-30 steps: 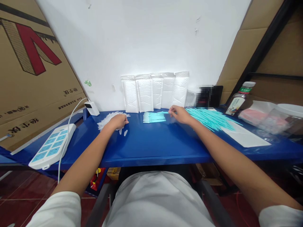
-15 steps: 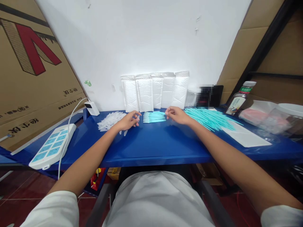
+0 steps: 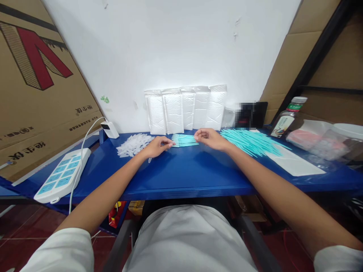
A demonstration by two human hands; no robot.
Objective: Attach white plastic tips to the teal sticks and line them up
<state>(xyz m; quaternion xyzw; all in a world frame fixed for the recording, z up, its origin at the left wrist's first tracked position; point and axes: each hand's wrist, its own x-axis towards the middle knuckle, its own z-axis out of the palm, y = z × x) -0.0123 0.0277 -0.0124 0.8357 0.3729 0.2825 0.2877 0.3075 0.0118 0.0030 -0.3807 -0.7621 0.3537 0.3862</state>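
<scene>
One row of blue-green sticks [image 3: 184, 140], not surely countable, is laid on the table [image 3: 187, 172] between two piles, of white pieces [image 3: 132, 145] and of loose sticks [image 3: 246, 141]. At its two ends, the left hand [image 3: 155, 147] and the right hand [image 3: 211, 139] are nearly pinched closed; whether anything is held cannot be told. Five white envelopes [image 3: 174, 112] and one clear jar [image 3: 228, 118], its content unclear, are stood behind.

- White padded envelopes [image 3: 173, 111]: five counted.
- Power strip [image 3: 64, 172]: one.
- Labelled bottle [image 3: 283, 124]: one.
- Turquoise sticks [image 3: 246, 142], translucent pieces [image 3: 132, 145]: many; overlap prevented counting.
</scene>
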